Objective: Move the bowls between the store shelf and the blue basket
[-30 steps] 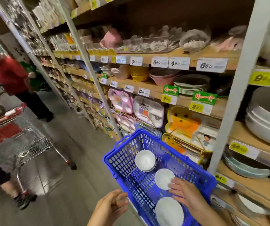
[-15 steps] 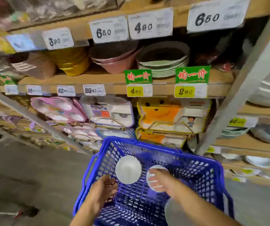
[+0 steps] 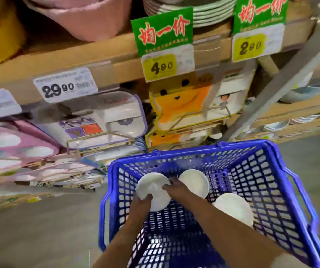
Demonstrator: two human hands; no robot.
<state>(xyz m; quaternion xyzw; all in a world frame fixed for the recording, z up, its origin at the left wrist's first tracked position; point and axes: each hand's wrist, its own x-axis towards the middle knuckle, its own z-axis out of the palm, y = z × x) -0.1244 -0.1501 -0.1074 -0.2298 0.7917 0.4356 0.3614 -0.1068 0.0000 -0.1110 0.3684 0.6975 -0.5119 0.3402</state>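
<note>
Shelf [image 3: 116,64] behind | basket [image 3: 232,145] right side free | left hand [image 3: 139,207], right hand [image 3: 176,190] grip bowl [image 3: 151,184] edges

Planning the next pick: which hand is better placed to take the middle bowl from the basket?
Right. The right hand lies beside the middle bowl; the left hand holds the left bowl at its outer rim, farther off.

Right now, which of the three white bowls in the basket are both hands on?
The leftmost bowl: the left hand and the right hand both grip its edge; neither holds the middle bowl or the right bowl.
</note>
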